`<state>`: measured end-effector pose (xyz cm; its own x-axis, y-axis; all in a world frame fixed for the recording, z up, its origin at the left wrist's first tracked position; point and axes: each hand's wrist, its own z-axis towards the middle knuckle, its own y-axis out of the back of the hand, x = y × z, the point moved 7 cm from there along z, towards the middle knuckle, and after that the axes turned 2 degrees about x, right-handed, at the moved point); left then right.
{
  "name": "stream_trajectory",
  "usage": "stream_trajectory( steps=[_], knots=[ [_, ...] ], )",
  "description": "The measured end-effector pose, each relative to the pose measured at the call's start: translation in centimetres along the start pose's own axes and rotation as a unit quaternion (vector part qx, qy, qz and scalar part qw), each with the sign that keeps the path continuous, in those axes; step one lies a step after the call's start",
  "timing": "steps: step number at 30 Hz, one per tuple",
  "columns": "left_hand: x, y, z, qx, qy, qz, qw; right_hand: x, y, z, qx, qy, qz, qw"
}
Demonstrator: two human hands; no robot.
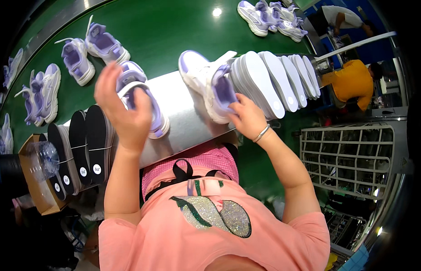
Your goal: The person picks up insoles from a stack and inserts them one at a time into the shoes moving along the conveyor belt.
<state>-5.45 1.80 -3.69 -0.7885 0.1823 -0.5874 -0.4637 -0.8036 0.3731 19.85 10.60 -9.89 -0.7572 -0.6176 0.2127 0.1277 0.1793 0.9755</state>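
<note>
A white and lilac sneaker [202, 83] stands on the metal shelf in front of me, its toe pointing away. My right hand [249, 117], with a bracelet at the wrist, pinches the heel collar of this sneaker. To the left, a second white and lilac sneaker [156, 113] rests on the shelf's left part. My left hand [127, 106] is raised over that second sneaker, fingers apart and slightly blurred, with the thumb in front of the shoe's opening. I cannot tell whether it touches the shoe.
White insoles [253, 83] stand in stacks right of the shelf [174, 131]. Tied black insoles [95, 144] stand at left beside a cardboard box [34, 180]. More sneakers [77, 61] sit on the green surface [160, 27]. A wire cart [346, 147] and a person in orange [354, 85] are at right.
</note>
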Motion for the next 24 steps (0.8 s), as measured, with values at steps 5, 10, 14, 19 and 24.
stream_trajectory(
  steps=[5, 10, 14, 19, 24],
  knots=[
    [-3.8, -9.0, -3.5, 0.195, 0.055, -0.171, 0.964, -0.8, 2.7, -0.2, -0.035, 0.087, 0.074, 0.993],
    [-1.8, -15.1, -5.0, 0.23, 0.127, -0.111, 0.958, -12.1, 8.0, 1.0, -0.157, -0.12, 0.047, 0.979],
    [0.4, -15.9, -5.2, 0.21, 0.3, -0.192, 0.911, -21.5, 5.9, 0.3, -0.081, -0.24, -0.053, 0.966],
    [0.3, -15.4, -5.1, 0.215, 0.301, -0.172, 0.913, -23.4, 6.2, -0.1, -0.042, -0.27, -0.025, 0.962],
    [0.4, -15.6, -4.9, 0.243, 0.282, -0.169, 0.913, -15.2, 9.9, -0.5, -0.071, -0.253, 0.374, 0.889]
  ],
)
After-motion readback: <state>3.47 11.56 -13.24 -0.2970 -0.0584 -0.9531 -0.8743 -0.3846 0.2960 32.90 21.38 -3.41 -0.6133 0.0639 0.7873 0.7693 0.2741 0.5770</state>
